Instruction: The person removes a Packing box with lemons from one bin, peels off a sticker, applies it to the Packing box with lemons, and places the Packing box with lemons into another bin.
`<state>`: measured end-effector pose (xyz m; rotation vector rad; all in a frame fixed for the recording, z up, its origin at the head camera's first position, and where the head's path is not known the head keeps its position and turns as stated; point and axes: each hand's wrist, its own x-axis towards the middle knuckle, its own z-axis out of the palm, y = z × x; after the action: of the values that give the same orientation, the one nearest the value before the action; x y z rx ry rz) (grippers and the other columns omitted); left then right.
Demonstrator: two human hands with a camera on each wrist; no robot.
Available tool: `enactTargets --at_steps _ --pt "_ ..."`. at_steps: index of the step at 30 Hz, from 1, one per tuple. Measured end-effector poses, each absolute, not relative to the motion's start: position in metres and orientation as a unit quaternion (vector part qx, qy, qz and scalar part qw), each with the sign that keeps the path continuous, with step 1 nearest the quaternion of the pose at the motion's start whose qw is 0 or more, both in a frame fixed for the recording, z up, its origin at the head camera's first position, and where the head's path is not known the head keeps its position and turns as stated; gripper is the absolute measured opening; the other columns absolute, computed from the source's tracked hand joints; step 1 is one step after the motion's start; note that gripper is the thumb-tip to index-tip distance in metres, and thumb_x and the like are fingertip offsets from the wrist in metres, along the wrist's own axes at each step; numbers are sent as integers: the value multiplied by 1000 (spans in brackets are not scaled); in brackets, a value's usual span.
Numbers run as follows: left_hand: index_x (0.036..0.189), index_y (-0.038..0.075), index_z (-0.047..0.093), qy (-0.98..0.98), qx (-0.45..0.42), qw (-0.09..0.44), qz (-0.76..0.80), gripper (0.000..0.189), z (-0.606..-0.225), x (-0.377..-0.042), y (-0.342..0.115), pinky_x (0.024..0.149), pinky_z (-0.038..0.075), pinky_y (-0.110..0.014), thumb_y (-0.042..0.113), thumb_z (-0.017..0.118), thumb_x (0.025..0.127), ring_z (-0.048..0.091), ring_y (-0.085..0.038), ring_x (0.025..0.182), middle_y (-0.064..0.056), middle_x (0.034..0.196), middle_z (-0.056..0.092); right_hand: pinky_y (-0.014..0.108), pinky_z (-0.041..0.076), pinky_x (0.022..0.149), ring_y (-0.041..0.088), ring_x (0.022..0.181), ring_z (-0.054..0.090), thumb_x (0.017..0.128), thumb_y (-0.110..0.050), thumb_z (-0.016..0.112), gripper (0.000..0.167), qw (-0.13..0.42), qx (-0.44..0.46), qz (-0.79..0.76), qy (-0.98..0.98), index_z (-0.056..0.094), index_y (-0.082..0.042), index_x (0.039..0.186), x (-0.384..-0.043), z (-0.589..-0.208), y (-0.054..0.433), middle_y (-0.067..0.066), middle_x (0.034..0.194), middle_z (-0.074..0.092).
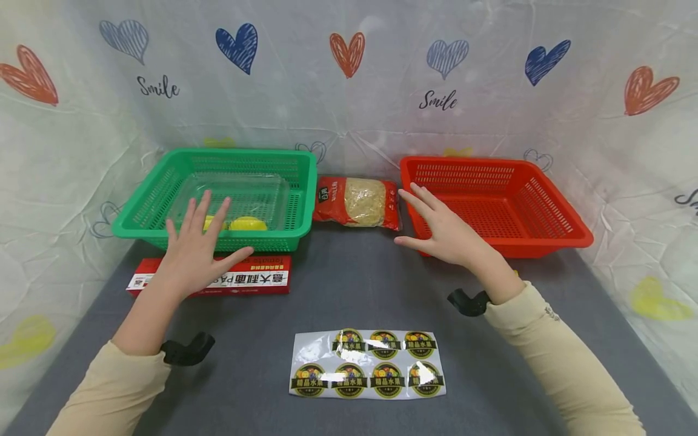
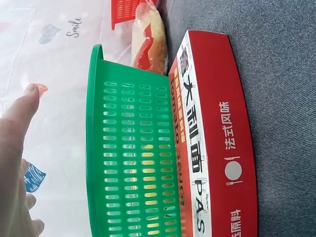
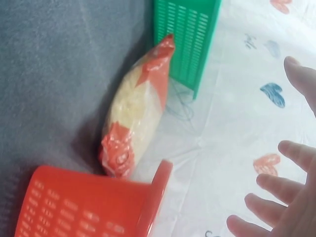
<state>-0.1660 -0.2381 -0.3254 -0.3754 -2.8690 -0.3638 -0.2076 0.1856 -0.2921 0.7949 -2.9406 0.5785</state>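
Note:
My left hand point(image 1: 193, 257) is spread with straight fingers over the front of the green basket point(image 1: 136, 227) and holds nothing. Inside that basket lie a clear plastic container point(image 1: 240, 184) and yellow items point(image 1: 248, 224), partly hidden by my fingers. Below the same hand, a red pasta box point(image 1: 262, 284) lies along the basket's front. My right hand point(image 1: 444, 233), fingers apart and nothing in its grasp, hovers at the left side of the red basket point(image 1: 545, 242). Between the baskets lies a red bag with a clear window point(image 1: 362, 203), its contents pale yellow.
A sheet of round fruit stickers point(image 1: 368, 363) lies at the front of the grey tabletop point(image 1: 349, 284), one sticker gone from its upper left. A white cloth point(image 1: 349, 115) printed with hearts hangs behind and at both sides. Each wrist wears a black strap mount point(image 1: 188, 350).

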Motion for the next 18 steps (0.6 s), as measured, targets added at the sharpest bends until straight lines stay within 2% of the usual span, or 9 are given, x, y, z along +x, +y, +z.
enactTargets --at_steps 11,18 --pt "148 20 -1 -975 -110 108 -157 93 -334 -157 -244 95 -3 -71 58 53 82 -10 -39 136 -14 151 -10 51 25 104 25 136 17 78 -55 62 86 20 283 204 -937 20 -24 147 -218 -295 164 3 152 14" --pt "148 17 -1 -974 -98 103 -174 94 -338 -151 -246 96 0 -70 58 52 83 -8 -42 135 -16 151 -9 48 27 104 26 134 24 79 -52 63 85 24 304 209 -929 19 -24 147 -224 -296 147 5 150 19"
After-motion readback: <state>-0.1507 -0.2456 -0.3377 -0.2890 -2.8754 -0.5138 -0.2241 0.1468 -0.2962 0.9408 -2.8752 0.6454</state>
